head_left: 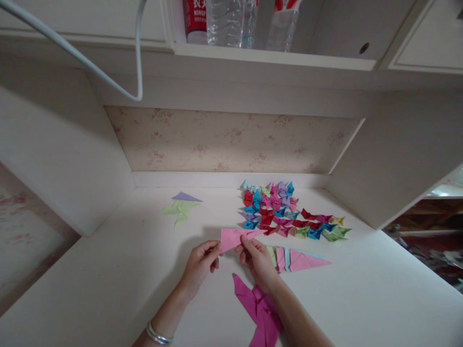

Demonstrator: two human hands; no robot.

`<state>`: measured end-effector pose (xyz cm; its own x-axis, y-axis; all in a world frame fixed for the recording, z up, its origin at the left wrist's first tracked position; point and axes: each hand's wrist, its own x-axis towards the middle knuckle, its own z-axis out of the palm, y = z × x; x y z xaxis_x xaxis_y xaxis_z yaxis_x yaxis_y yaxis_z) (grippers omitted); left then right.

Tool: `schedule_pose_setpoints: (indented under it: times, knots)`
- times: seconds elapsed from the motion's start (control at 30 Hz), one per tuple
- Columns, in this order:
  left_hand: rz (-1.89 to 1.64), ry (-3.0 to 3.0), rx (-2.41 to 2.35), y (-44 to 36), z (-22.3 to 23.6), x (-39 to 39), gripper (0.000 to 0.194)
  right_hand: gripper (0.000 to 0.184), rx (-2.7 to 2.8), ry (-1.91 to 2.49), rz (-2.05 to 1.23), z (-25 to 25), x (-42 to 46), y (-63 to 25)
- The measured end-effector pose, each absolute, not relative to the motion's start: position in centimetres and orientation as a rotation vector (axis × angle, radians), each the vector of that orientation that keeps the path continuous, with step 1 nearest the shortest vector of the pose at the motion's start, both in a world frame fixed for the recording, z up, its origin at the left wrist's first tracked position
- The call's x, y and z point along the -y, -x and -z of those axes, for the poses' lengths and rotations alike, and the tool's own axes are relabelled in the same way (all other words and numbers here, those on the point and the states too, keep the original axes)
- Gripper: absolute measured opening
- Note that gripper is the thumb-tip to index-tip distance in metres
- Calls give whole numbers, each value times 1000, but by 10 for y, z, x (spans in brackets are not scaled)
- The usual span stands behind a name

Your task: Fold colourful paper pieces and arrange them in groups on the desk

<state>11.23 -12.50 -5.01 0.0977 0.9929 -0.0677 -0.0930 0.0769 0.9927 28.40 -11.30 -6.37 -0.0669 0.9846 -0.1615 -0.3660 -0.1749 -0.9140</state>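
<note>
A pink folded paper [231, 237] is held up over the white table between both hands. My left hand [202, 262] pinches its lower left corner. With thumb and fingers, my right hand [256, 258] grips the paper near its middle; its narrow tip points right. Under my right forearm lies a magenta folded paper piece [258, 308], partly hidden. Just right of my right hand is a row of pink, green and light blue folded papers [307, 260]. Behind it stand rows of small colourful origami pieces [275, 212].
A purple paper triangle [186, 196] and light green folded papers [181, 211] lie at the back left of the table [119, 270]. Side panels and a wallpapered back wall enclose it. Overhead, a shelf [275, 55] holds bottles, and a white lamp arm [90, 60] hangs at upper left.
</note>
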Motion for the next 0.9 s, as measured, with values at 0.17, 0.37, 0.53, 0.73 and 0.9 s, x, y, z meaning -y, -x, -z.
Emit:
schedule_pose_setpoints:
  times: [0.17,0.37,0.53,0.73,0.9]
  knots:
    - [-1140,-1167,-1113,-111,53,124,33,37,840,1008,-1547,61,114,-284]
    - [-1152,-1138,-1123,-112,52,124,33,36,847,981,-1567,64,114,-284]
    - [-1154,-1150,-1111,-112,53,124,33,35,862,975,-1552,66,113,-284]
    - [-1139,-1147,-1117,-111,52,125,35,37,865,967,-1543,64,114,-285]
    - [-1169,-1068,-1077,-113,55,124,39,38,821,974,-1528,63,113,-284]
